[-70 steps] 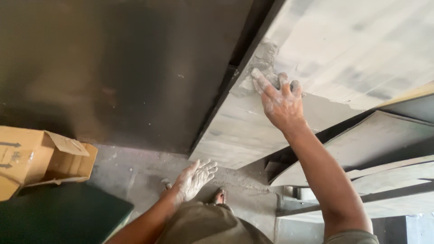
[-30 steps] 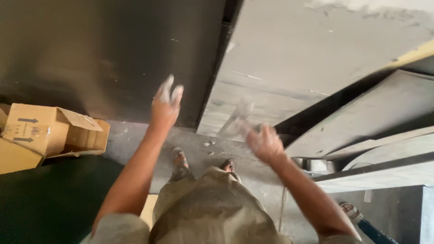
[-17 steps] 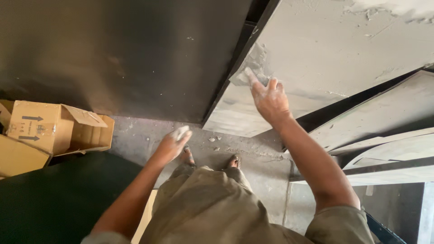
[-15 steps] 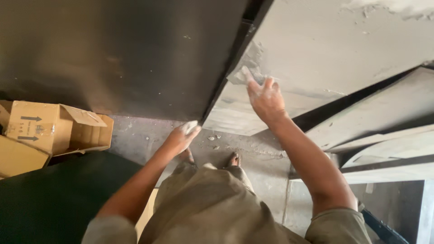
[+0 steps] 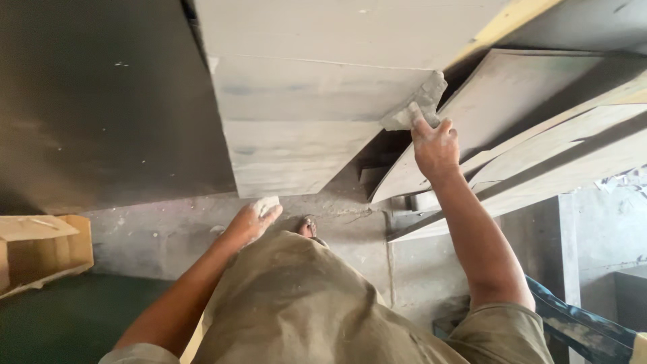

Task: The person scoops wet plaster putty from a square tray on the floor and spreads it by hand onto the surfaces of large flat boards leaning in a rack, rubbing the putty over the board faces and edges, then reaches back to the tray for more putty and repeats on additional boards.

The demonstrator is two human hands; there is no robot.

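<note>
Head view: right hand (image 5: 435,145) is clamped on a grey rag (image 5: 414,108) pressed to the pale board (image 5: 303,101) at its right edge (flat, even pressure suits); left hand (image 5: 253,219), loosely curled and empty, hangs below the board.

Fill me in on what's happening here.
A person stands over a pale grey wooden board propped at a slant. Their right hand presses a crumpled grey abrasive sheet against the board's right edge. Their left hand, dusted white, hangs low by their waist, holding nothing visible. More boards lean at the right; an open cardboard box sits at the left.
</note>
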